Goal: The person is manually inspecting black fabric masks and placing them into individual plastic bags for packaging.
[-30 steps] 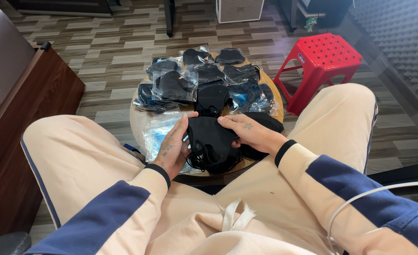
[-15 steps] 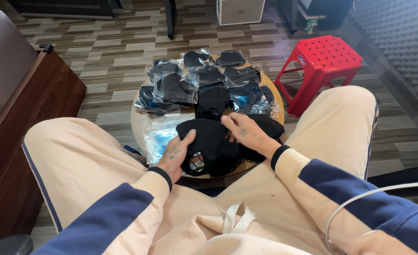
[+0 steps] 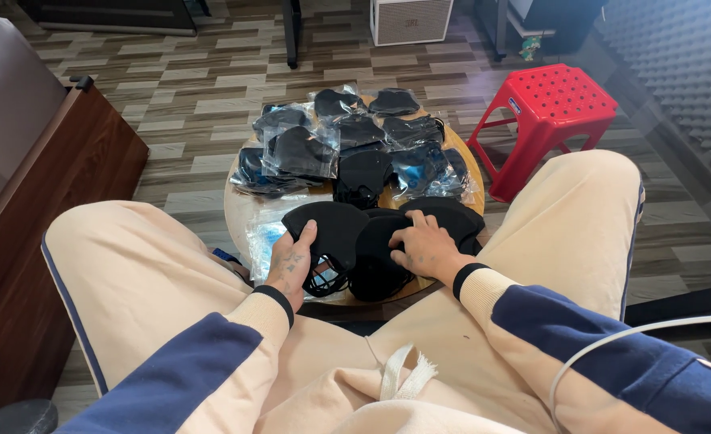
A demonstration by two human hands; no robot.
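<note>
From the head view I see my left hand (image 3: 289, 264) at the near left edge of the small round wooden bench (image 3: 236, 210), its fingers closed around the near left edge of a loose black face mask (image 3: 333, 233), thumb on top and the ear loops hanging dark just beneath it. My right hand (image 3: 424, 245) lies palm down with fingers spread flat on a second black mask (image 3: 378, 261) just to the right, pressing it rather than gripping; I count it as released. The two masks overlap at the near middle of the bench, and a further black mask (image 3: 450, 215) shows beyond the right hand's knuckles.

Farther back the bench is crowded with black masks sealed in clear plastic bags (image 3: 301, 151), heaped from the left side to the far rim, with one unbagged mask (image 3: 361, 178) standing out in the middle of the heap. A flat clear packet with blue inside (image 3: 264, 238) lies under the left hand's mask at the near left.

Both knees in cream trousers flank the bench. A red plastic stool (image 3: 550, 108) stands on the wood-patterned floor to the far right, a dark wooden cabinet (image 3: 46, 233) on the left, and a white cable (image 3: 637, 337) crosses my right sleeve.
</note>
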